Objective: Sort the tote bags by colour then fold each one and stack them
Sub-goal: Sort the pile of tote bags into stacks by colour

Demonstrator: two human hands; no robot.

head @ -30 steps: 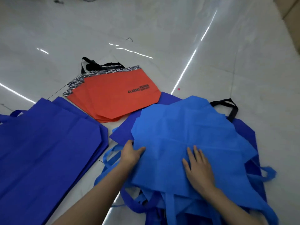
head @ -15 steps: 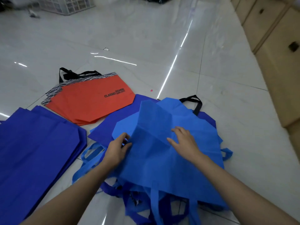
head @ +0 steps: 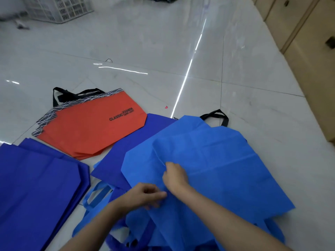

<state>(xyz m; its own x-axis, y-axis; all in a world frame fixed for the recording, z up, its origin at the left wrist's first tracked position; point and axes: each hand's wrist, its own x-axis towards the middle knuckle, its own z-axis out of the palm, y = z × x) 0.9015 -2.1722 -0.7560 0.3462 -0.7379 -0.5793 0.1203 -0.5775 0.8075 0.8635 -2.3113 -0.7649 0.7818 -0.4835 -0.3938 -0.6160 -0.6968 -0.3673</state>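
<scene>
A light blue tote bag (head: 217, 169) lies on top of a mixed pile on the floor, creased across its middle. My right hand (head: 175, 176) pinches a fold of it near its left side. My left hand (head: 145, 196) grips the same bag's edge just below, fingers curled. Under it lies a dark blue bag (head: 130, 151), and a black handle (head: 216, 115) pokes out at the far side. A stack of orange bags (head: 90, 127) with black handles lies to the left. A stack of dark blue bags (head: 36, 187) fills the near left.
Light blue handles (head: 97, 196) trail from the pile near my left arm. A white plastic crate (head: 59, 8) stands at the far left. Wooden cabinets (head: 308, 42) line the right side. The floor (head: 163, 42) is glossy white tile.
Both hands have drawn together on the light blue bag's left part. The raised flap has come down and the bag lies spread wider over the pile. The camera has tilted up.
</scene>
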